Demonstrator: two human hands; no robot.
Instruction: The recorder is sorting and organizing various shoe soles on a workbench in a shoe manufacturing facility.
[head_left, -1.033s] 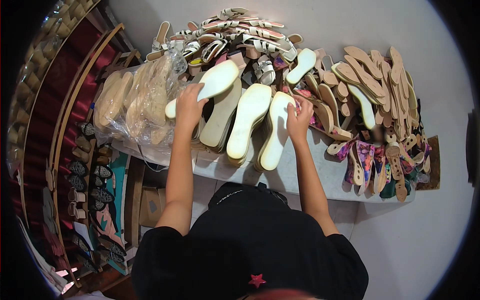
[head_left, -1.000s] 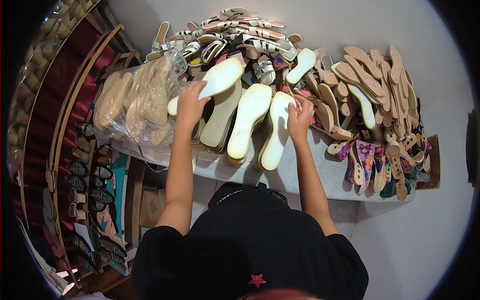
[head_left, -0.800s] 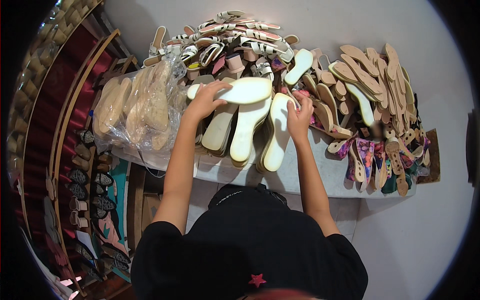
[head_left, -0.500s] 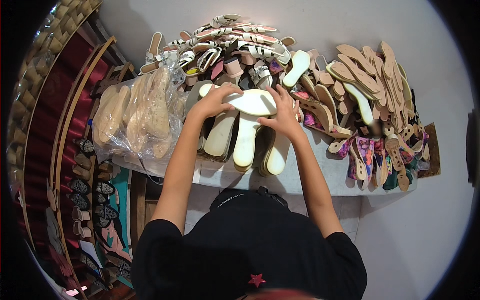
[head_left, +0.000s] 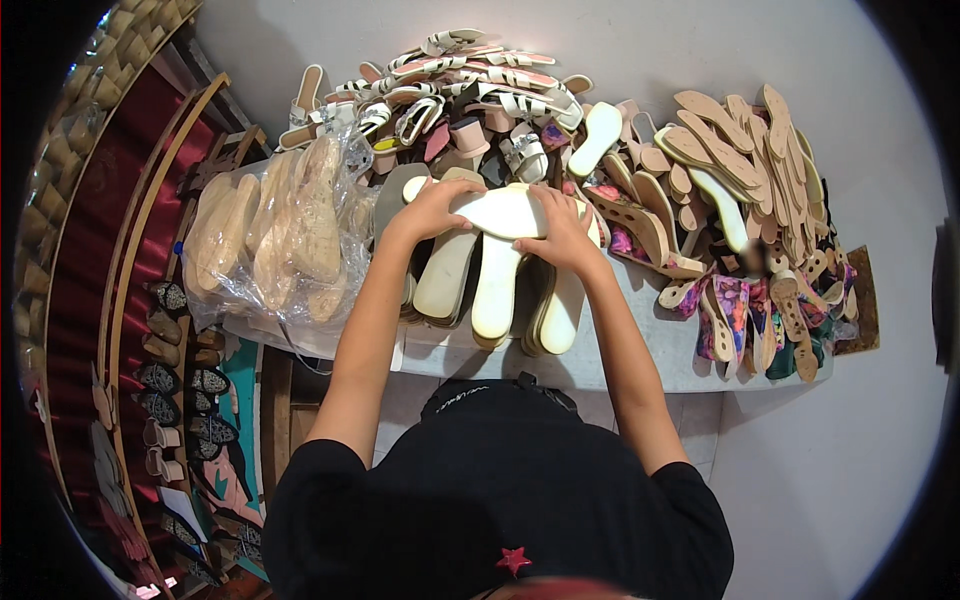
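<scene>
A white shoe sole [head_left: 503,212] lies crosswise in both my hands, over upright stacks of similar soles. My left hand [head_left: 438,208] is closed round its left part, and a rounded end shows beyond the fingers. My right hand [head_left: 562,235] grips the right part, thumb on the near edge and fingers over the far edge. Below, a pale sole [head_left: 492,300] tops the middle stack and points toward me. Greyish soles [head_left: 440,280] are piled to its left, and another stack of soles [head_left: 560,318] stands to its right.
A clear plastic bag of wooden-looking soles [head_left: 315,225] lies left on the table [head_left: 640,350]. Strappy sandals [head_left: 470,85] are heaped at the back. Flowered wedge heels [head_left: 725,305] and tan soles [head_left: 740,150] pile up right. A shoe rack [head_left: 190,390] stands far left.
Both hands and the crosswise sole have shifted slightly toward me. My right hand's fingers have come lower and curl more closely over the sole.
</scene>
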